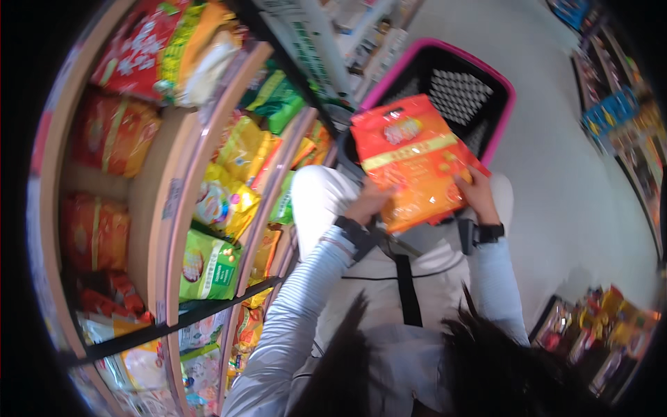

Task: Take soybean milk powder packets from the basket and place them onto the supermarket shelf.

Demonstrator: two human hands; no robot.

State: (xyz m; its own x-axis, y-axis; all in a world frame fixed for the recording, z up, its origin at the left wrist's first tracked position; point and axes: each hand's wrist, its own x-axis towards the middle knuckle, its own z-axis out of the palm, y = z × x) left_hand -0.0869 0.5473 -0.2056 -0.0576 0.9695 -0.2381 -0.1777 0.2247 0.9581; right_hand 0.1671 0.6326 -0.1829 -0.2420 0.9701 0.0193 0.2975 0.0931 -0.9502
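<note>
An orange-red plastic food bag (411,161) with a yellow band and a handle slot is held between both of my hands above my lap. My left hand (371,200) grips its lower left side, the fingers partly blurred. On the opposite edge, my right hand (475,190) closes on the bag with the thumb on its front. Just beyond the bag stands a black shopping basket (503,109) with a pink rim, and the bag's top overlaps the near part of it. The bag and my hands hide part of the basket.
Shelves (180,208) along the left hold red bags (99,234), yellow bags (221,200) and a green bag (211,266). A black shelf post (208,313) crosses them. Grey floor (542,172) lies to the right, with stocked shelving (625,120) beyond and packaged goods (599,333) at lower right.
</note>
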